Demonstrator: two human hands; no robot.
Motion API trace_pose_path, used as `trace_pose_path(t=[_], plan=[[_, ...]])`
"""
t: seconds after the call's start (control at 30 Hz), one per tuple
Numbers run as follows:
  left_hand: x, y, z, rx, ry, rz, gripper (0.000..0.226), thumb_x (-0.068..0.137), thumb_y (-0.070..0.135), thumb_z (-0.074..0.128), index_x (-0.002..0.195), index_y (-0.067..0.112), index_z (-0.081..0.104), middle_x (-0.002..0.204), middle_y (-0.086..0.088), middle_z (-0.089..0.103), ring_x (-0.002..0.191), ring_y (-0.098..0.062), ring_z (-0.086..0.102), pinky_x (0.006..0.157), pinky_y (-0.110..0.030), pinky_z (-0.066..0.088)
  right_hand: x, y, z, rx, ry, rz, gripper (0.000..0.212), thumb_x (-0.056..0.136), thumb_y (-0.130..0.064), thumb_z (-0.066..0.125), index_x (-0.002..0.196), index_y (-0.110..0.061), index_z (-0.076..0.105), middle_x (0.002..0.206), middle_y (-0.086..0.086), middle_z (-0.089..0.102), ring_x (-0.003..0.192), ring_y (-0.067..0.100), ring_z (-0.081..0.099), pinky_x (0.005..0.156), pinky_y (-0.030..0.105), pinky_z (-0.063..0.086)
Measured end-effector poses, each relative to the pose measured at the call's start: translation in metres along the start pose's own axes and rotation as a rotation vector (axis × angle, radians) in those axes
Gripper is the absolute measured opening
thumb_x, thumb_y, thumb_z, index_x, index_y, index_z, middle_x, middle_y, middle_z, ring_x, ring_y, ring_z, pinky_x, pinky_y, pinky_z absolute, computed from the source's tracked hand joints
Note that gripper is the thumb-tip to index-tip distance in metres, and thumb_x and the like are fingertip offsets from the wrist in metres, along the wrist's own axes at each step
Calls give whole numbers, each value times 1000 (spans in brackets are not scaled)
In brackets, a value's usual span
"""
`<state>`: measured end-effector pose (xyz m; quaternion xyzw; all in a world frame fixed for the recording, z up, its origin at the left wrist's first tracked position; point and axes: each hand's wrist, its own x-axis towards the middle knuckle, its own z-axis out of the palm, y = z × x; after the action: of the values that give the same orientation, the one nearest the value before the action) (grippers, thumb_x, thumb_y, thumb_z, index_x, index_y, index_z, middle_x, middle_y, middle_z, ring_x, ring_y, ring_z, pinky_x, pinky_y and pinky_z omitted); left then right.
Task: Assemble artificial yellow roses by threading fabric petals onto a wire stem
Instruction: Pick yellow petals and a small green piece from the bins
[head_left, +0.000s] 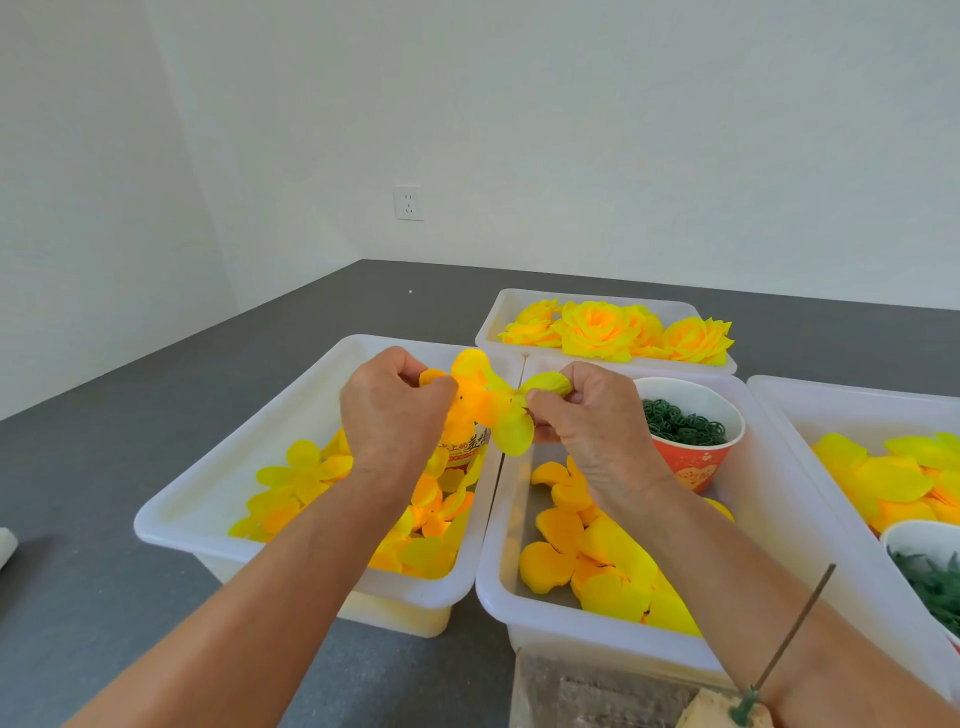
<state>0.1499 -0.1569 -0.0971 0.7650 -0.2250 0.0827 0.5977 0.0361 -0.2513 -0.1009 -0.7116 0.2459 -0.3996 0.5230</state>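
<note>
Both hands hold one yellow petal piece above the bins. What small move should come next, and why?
Probably lower the petal piece toward the wire stem standing near the right forearm. The left hand and right hand each pinch the piece, stretched between them in the air, and the stem is bare.

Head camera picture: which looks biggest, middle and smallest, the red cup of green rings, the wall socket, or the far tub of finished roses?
1. Far tub of finished roses.
2. Red cup of green rings.
3. Wall socket.
The socket is farthest away, so it may look smaller than it is.
</note>
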Motion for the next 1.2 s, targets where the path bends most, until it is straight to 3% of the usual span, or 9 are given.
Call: trace_pose_path(t=[0.17, 0.3, 0.43, 0.53, 0.73, 0.83, 0.97, 1.07, 1.2], plan=[[2, -1, 0, -43, 25, -75, 10, 72, 15, 64, 65, 13, 57, 67, -10, 60, 76, -36, 61, 60, -52, 55, -1, -1, 0, -36, 11, 16, 5, 78, 0, 62, 73, -2, 60, 71, 22, 66, 57, 21, 64, 67, 52, 56], [2, -1, -1, -63, 26, -110, 14, 71, 16, 64, 62, 14, 54, 64, -9, 54, 69, -33, 55, 63, -54, 56, -2, -1, 0, -27, 40, 11, 6, 77, 1, 62, 72, 2, 58, 64, 19, 59, 55, 20, 57, 60, 42, 55], [8, -5, -5, -80, 87, -140, 15, 69, 12, 62, 59, 16, 51, 61, -4, 53, 63, -25, 51, 61, -40, 51, 3, 2, -8, 61, 170, 36, 8, 74, 0, 63, 74, 6, 57, 64, 13, 51, 59, 21, 45, 56, 33, 42], [9, -8, -4, -60, 83, -141, 15, 69, 11, 62, 59, 16, 52, 59, -2, 54, 60, -21, 49, 57, -34, 45, 3, -2, -10, 172, 141, 113, 4, 78, 3, 62, 76, 0, 60, 65, 11, 56, 52, 12, 52, 50, 23, 47], [13, -15, 3, 156, -140, -205, 6, 70, 5, 55, 66, 0, 55, 62, -9, 48, 62, -26, 45, 60, -41, 49, -2, -6, -7, 402, -128, 219, 12, 82, 7, 60, 79, -5, 61, 68, 7, 67, 56, 14, 66, 52, 22, 53], [14, -17, 5, 355, -352, -230, 9, 78, 3, 53, 70, 2, 52, 67, -11, 49, 60, -25, 48, 54, -28, 42, -5, -6, -5, 376, -223, 244, 11, 83, 5, 61, 79, -5, 62, 71, 8, 68, 59, 16, 66, 54, 23, 54], [11, -23, 4, 501, -497, -155, 22, 82, 1, 49, 98, -1, 63, 84, -17, 63, 77, -30, 60, 64, -32, 49, -6, -4, -4, 242, -211, 258, 10, 80, -2, 67, 80, -11, 64, 68, 2, 69, 55, 9, 64, 50, 20, 51], [10, -25, 0, 656, -522, -70, 24, 83, 1, 47, 100, 1, 63, 74, -6, 54, 75, -24, 53, 63, -30, 44, -6, -1, -5, 216, -193, 267, 9, 80, -4, 69, 82, -12, 64, 67, 1, 69, 57, 9, 63, 57, 26, 50], [8, -21, -3, 790, -545, -76, 23, 85, 3, 47, 105, 0, 58, 74, -5, 48, 77, -24, 51, 64, -30, 42, -5, -1, -5, 172, -170, 266, 10, 79, -5, 70, 79, -14, 64, 55, -7, 65, 47, 1, 58, 46, 16, 44]])
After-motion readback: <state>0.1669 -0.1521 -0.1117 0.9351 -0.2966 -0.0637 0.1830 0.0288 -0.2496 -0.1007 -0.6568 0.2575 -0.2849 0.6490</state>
